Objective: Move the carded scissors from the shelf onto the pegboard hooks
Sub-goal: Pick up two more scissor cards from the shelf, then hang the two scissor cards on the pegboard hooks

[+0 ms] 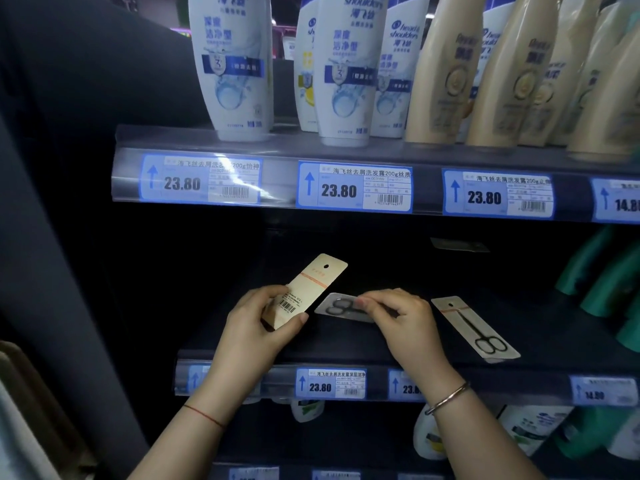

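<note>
My left hand [258,323] grips a carded scissors [306,289] by its lower half, held tilted with its barcode back facing me and its hang hole at the top. My right hand [401,318] pinches a second carded scissors [337,308] that lies on the dark shelf [346,351], black scissors face up. A third carded scissors [476,327] lies flat on the shelf to the right of my right hand, untouched. No pegboard hooks are in view.
White and beige shampoo bottles [235,64] fill the shelf above, behind a price-tag rail [353,187]. Green bottles [609,282] stand at the shelf's right end. A lower price rail [330,382] runs under my wrists. A dark panel borders the left side.
</note>
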`<state>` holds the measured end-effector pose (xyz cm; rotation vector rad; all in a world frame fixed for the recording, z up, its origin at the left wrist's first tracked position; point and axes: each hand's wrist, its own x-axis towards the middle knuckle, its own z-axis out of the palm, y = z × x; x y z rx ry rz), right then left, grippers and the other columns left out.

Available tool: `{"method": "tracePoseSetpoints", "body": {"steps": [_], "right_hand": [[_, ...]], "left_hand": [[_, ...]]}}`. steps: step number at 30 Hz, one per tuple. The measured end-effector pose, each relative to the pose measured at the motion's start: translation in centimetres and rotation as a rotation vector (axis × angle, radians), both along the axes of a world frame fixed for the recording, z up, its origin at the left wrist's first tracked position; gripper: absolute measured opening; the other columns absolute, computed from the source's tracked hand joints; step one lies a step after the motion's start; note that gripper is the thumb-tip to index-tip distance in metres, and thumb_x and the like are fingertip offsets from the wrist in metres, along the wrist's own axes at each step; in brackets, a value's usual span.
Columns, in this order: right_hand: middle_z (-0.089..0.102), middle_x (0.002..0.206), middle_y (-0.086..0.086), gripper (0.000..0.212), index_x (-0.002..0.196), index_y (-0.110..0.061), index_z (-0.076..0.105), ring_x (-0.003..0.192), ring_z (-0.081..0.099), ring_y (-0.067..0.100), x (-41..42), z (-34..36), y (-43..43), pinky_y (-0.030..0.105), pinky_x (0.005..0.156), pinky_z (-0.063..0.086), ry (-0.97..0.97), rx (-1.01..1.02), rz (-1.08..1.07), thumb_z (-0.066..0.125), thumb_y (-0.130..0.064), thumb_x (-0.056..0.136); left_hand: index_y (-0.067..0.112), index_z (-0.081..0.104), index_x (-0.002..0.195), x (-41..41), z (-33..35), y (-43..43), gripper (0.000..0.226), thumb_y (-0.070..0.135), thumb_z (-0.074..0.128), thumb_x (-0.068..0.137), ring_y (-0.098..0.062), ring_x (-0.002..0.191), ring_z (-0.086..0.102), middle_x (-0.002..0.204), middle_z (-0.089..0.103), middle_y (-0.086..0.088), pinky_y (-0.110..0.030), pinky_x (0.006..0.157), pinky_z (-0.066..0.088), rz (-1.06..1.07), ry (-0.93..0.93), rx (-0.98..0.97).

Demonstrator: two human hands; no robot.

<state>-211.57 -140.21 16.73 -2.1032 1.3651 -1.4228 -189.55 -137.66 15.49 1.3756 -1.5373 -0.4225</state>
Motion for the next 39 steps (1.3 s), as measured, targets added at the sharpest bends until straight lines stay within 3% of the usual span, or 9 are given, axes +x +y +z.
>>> {"method": "tracePoseSetpoints", "body": {"steps": [4,6,9,12,21,27,32,35,39], "right_hand": [[0.073,0.078,-0.015,0.012,0.088,-0.021,0.077,0.08,0.068,-0.001,0.2,0.8,0.9,0.013,0.07,0.051,-0.211,0.063,0.044,0.067,-0.015,0.088],[0.073,0.073,-0.012,0.011,0.086,-0.019,0.076,0.073,0.067,-0.004,0.4,1.2,1.5,0.009,0.065,0.049,-0.319,0.106,0.06,0.065,-0.018,0.089],[0.074,0.075,-0.009,0.013,0.081,-0.024,0.074,0.069,0.067,-0.001,0.4,1.7,2.2,0.01,0.062,0.049,-0.388,0.104,0.029,0.064,-0.021,0.09],[0.075,0.072,-0.003,0.014,0.081,-0.021,0.074,0.067,0.069,0.003,0.3,1.9,3.0,0.014,0.06,0.052,-0.444,0.118,0.003,0.063,-0.022,0.09],[0.077,0.074,0.002,0.015,0.081,-0.014,0.073,0.067,0.073,0.01,0.9,2.5,5.4,0.021,0.058,0.057,-0.554,0.151,-0.011,0.063,-0.019,0.091],[0.077,0.071,0.006,0.017,0.078,-0.013,0.072,0.068,0.074,0.02,3.0,1.7,7.9,0.036,0.06,0.058,-0.59,0.23,-0.07,0.064,-0.023,0.09],[0.076,0.08,0.01,0.014,0.084,-0.011,0.069,0.072,0.071,0.023,5.8,1.9,10.6,0.037,0.062,0.057,-0.629,0.232,-0.04,0.063,-0.021,0.091],[0.071,0.089,0.014,0.009,0.09,-0.009,0.061,0.075,0.069,0.027,8.1,2.2,12.4,0.035,0.057,0.058,-0.736,0.279,0.021,0.06,-0.018,0.092],[0.071,0.077,0.003,0.006,0.09,-0.007,0.052,0.062,0.067,0.01,11.2,2.9,14.8,0.022,0.047,0.054,-0.896,0.297,0.093,0.054,-0.008,0.096]], "left_hand": [[0.032,0.064,0.109,-0.6,0.4,0.5,0.035,0.034,0.077,0.076,-0.006,0.094,0.063,0.103,0.067,0.011,-0.018,0.076,0.048,-0.046,0.065,-0.012],[0.031,0.064,0.114,-1.2,1.0,1.0,0.037,0.033,0.075,0.079,-0.005,0.092,0.066,0.103,0.069,0.013,-0.019,0.078,0.051,-0.078,0.116,0.004],[0.038,0.061,0.117,-1.8,1.4,1.4,0.036,0.033,0.071,0.083,-0.01,0.088,0.069,0.1,0.071,0.01,-0.024,0.082,0.054,-0.195,0.213,0.016],[0.037,0.057,0.128,-2.3,1.6,1.8,0.044,0.038,0.066,0.084,-0.021,0.091,0.071,0.108,0.068,-0.002,-0.038,0.085,0.058,-0.34,0.326,0.04],[0.019,0.056,0.124,-3.1,3.0,4.9,0.031,0.023,0.046,0.095,-0.029,0.091,0.073,0.111,0.068,-0.011,-0.043,0.073,0.062,-0.488,0.467,0.084],[0.025,0.062,0.111,-1.0,3.1,6.9,0.021,0.014,0.055,0.094,-0.025,0.089,0.073,0.103,0.07,-0.006,-0.04,0.069,0.062,-0.471,0.425,0.104],[0.021,0.06,0.105,2.2,2.7,8.7,0.02,0.011,0.064,0.089,-0.029,0.094,0.071,0.102,0.07,-0.01,-0.043,0.076,0.06,-0.46,0.463,0.166],[0.015,0.057,0.105,4.1,3.3,10.4,0.021,0.009,0.066,0.087,-0.023,0.09,0.073,0.095,0.071,-0.004,-0.038,0.073,0.061,-0.484,0.46,0.188],[0.015,0.055,0.104,6.5,3.8,12.4,0.024,0.01,0.069,0.085,-0.029,0.089,0.072,0.087,0.073,0.005,-0.054,0.077,0.058,-0.498,0.441,0.191]]}}
